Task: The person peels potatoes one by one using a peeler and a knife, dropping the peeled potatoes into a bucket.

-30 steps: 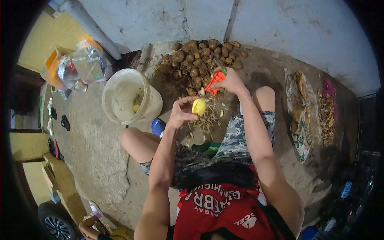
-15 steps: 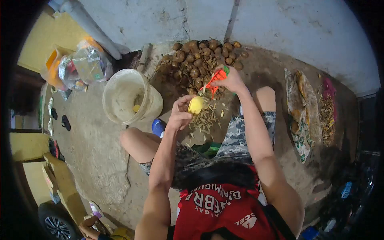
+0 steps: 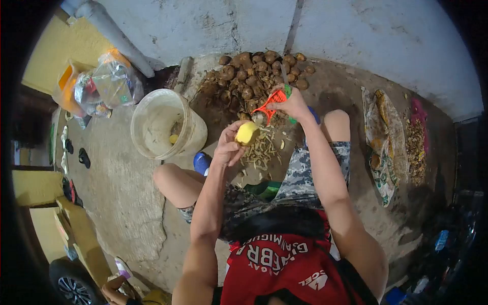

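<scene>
My left hand [image 3: 229, 144] is closed around a peeled yellow potato [image 3: 247, 133], thumb and fingers at its left side. To its upper right, my right hand [image 3: 295, 105] grips an orange peeler [image 3: 274, 99] with some green by the fingers. The peeler is a little apart from the potato. Under my hands lies a heap of peel strips [image 3: 263, 150] on the floor. Beyond them, brown unpeeled potatoes [image 3: 247, 93] are piled toward the wall.
A white bucket [image 3: 195, 124] stands at the left with a yellow piece inside. Filled plastic bags [image 3: 114, 81] lie beyond it. On the right are a crumpled sack [image 3: 376, 147] and scattered scraps [image 3: 416, 147]. Another person's arm [image 3: 116, 290] shows at lower left.
The potato has shifted slightly left and turned in my left hand. The peeler has tilted and moved a little away from it.
</scene>
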A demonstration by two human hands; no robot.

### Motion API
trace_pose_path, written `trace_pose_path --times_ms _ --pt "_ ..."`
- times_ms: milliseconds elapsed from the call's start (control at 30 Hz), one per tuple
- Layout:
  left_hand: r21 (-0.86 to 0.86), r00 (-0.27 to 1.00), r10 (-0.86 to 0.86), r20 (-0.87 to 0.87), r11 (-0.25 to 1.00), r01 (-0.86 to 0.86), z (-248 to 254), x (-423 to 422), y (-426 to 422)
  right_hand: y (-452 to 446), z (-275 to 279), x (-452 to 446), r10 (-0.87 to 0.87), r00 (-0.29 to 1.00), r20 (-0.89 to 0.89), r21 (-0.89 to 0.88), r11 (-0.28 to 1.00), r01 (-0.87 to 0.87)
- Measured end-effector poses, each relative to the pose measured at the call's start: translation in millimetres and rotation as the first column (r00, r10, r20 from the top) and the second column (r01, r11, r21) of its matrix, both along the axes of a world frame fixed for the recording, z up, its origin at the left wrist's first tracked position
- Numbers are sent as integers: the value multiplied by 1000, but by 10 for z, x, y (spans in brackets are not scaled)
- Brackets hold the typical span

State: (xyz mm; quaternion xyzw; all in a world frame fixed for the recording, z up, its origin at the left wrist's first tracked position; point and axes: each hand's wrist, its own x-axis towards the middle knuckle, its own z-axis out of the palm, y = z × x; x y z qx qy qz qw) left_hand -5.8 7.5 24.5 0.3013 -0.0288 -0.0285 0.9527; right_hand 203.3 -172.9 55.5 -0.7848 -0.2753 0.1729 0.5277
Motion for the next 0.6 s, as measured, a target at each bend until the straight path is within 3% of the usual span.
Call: trace_pose_path --times_ms 33,100,167,233,333,433,500,533,600 --pt "-7 1000 14 -26 1000 -14 5 3 -20 1 10 -36 -2 998 -67 95 995 8" --pt "-19 996 42 -79 999 -43 19 7 -62 12 152 -130 33 998 -57 95 995 -28" --pt "114 959 281 -25 954 -277 65 108 -176 76 262 -269 57 997 -54 106 993 -51" --pt "123 970 243 -18 963 -239 58 119 -169 102 309 -344 159 986 42 171 971 -164" --pt "195 959 279 49 939 -283 35 48 -168 61 115 -130 68 997 -28 49 997 -67" --pt "77 1000 -12 -17 997 13 70 -7 -11 17 -50 29 12 999 44 -96 995 -7" --pt "89 991 126 -41 988 -122 51 39 -90 30 -122 -14 4 993 -121 174 985 18" --pt "100 973 228 -22 969 -225 30 91 -167 57 -1 -96 7 993 -121 169 985 13" --pt "147 961 277 -17 951 -272 22 125 -185 95 233 -256 142 990 -21 213 968 -135"
